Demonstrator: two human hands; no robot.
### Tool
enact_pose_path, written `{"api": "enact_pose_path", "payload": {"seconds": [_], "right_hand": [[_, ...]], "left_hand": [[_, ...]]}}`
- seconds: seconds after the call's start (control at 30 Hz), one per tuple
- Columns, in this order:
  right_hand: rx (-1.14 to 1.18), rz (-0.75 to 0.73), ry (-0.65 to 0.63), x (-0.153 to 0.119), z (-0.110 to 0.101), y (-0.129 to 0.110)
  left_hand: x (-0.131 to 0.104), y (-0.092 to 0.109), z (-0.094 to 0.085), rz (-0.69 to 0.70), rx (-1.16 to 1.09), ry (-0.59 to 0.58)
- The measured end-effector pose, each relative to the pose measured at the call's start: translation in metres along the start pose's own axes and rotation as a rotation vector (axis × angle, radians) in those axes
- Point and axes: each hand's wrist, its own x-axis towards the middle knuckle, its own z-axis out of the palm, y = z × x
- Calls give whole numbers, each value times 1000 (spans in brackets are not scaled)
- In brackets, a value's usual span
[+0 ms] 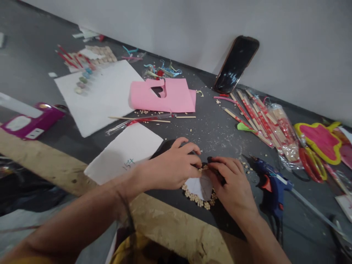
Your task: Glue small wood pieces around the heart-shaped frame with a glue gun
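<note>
A white paper piece (195, 187) lies near the front edge of the dark table, its rim bordered with small beige wooden bits (198, 201). My left hand (183, 161) reaches over its upper left side, fingers curled, with the fingertips near the far rim. On the other side, my right hand (229, 179) has its thumb and fingers bent together at the upper right rim. Both sets of fingertips almost meet there, and what they pinch is hidden. My hands cover part of the paper.
A blue glue gun (272, 185) lies right of my hands, near scissors (313, 163) and wrapped wooden sticks (257, 117). A phone (236, 64) leans on the wall. Pink sheet (178, 95), white board (110, 88), marked white card (123, 154) and purple device (34, 121) lie left.
</note>
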Motion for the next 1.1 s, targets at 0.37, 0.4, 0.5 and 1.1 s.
{"api": "enact_pose_path", "payload": {"seconds": [0.37,0.4,0.5,1.1], "right_hand": [[7,-13,-17,0,-1,-1],[5,-14,-11,1,0,-1],[0,-14,-4,1,1,-1],[20,0,-24,0,1,1]], "left_hand": [[0,0,-1,-3,0,-3],[0,0,-1,-6,2,-8],[0,0,-1,-5,4,-18],[0,-1,0,-4,28,-21]]}}
